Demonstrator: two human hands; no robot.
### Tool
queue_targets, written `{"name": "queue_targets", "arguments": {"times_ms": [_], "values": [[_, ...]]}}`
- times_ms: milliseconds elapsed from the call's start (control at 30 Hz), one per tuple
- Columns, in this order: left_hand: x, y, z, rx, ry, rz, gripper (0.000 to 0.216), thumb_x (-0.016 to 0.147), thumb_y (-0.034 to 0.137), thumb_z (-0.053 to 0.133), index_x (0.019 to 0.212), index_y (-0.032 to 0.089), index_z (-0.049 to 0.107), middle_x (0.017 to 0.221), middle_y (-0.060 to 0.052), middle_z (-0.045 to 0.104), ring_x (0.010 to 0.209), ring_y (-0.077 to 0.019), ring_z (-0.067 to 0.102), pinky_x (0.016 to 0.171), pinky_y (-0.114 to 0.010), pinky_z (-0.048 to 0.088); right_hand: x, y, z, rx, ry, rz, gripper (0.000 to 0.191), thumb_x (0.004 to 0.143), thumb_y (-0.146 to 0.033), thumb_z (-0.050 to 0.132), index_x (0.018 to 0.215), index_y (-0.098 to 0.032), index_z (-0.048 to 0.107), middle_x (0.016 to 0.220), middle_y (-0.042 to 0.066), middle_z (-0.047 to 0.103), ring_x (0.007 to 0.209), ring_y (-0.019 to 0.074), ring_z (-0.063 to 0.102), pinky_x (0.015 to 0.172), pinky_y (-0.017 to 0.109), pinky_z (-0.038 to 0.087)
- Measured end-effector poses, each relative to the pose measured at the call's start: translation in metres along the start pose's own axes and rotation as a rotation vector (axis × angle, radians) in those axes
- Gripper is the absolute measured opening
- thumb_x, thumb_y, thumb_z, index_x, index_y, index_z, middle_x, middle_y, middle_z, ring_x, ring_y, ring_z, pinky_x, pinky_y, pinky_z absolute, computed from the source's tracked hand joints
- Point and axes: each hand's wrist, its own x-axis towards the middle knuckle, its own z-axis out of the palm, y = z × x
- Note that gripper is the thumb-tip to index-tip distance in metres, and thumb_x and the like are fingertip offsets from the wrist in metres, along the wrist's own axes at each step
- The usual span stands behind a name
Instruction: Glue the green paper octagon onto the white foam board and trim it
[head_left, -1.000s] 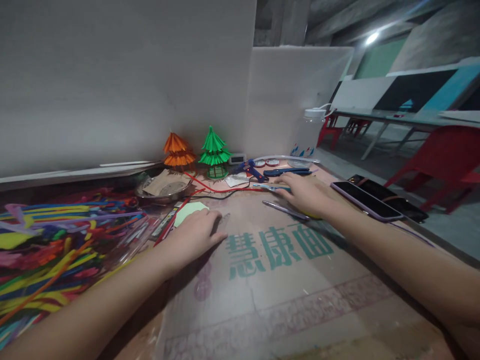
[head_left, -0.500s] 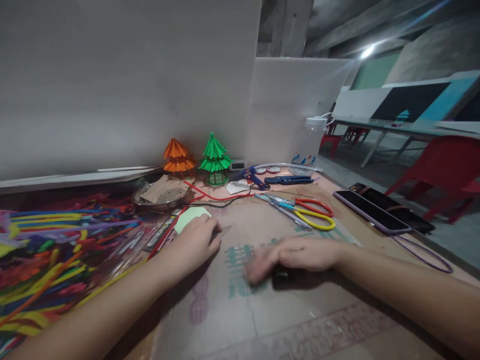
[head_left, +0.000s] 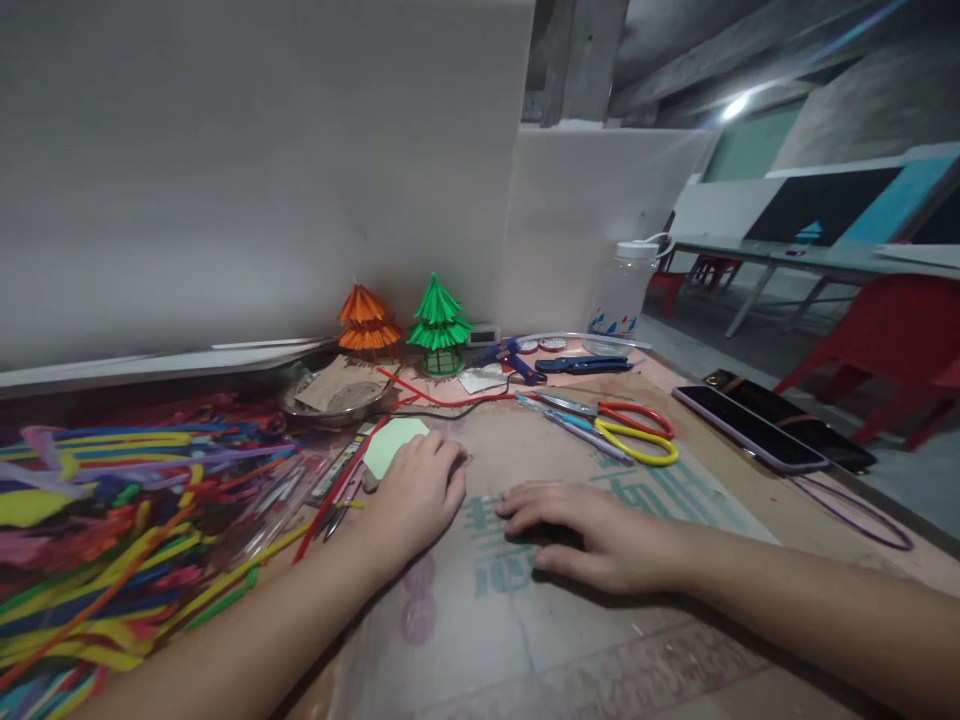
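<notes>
The left hand (head_left: 421,490) curls against the near-right side of the pale-green, many-sided paper (head_left: 391,446); whether it grips cannot be told. Right of the paper, the right hand (head_left: 589,530) looks empty, fingers and thumb apart, over a glossy printed sheet (head_left: 465,645). A light, flat touch should spare the thin paper creases. Behind it stands a pleated bright-green tree (head_left: 439,325).

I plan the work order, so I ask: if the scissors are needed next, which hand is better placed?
Right, most likely: the right hand lies nearer the scissors, and their handles are turned to that side. The left hand is farther off, by the green paper.
</notes>
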Motion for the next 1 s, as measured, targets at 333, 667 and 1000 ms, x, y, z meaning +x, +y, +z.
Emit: {"name": "queue_targets", "arguments": {"times_ms": [333, 667, 1000], "values": [[-0.004, 0.001, -0.003, -0.02, 0.002, 0.027, 0.028, 0.098, 0.019, 0.055, 0.124, 0.02, 0.067, 0.116, -0.01, 0.065, 0.111, -0.0291, 0.059, 0.098, -0.046, 0.05, 0.001, -0.001, 0.005, -0.33, 0.06, -0.075, 0.024, 0.102, -0.023, 0.054, 0.121, -0.016, 0.067, 0.129, 0.016, 0.072, 0.123, 0.023, 0.066, 0.106, 0.04, 0.054], [-0.003, 0.001, -0.002, -0.04, -0.003, 0.071, 0.03, 0.099, 0.016, 0.05, 0.123, 0.018, 0.067, 0.113, -0.011, 0.065, 0.106, -0.0293, 0.059, 0.093, -0.046, 0.051, 0.016, 0.051, -0.058, -0.772, 0.222, 0.376, 0.036, 0.103, -0.028, 0.048, 0.131, -0.011, 0.064, 0.134, 0.019, 0.067, 0.126, 0.0275, 0.062, 0.109, 0.041, 0.048], [-0.01, 0.008, -0.011, 0.061, 0.009, 0.139, 0.022, 0.102, 0.019, 0.049, 0.11, 0.018, 0.069, 0.104, -0.01, 0.069, 0.101, -0.0244, 0.064, 0.094, -0.038, 0.051, 0.077, 0.086, -0.077, -0.908, 0.094, 0.372, 0.025, 0.095, -0.02, 0.054, 0.098, -0.004, 0.073, 0.105, 0.029, 0.069, 0.104, 0.0383, 0.065, 0.091, 0.046, 0.047]]}}
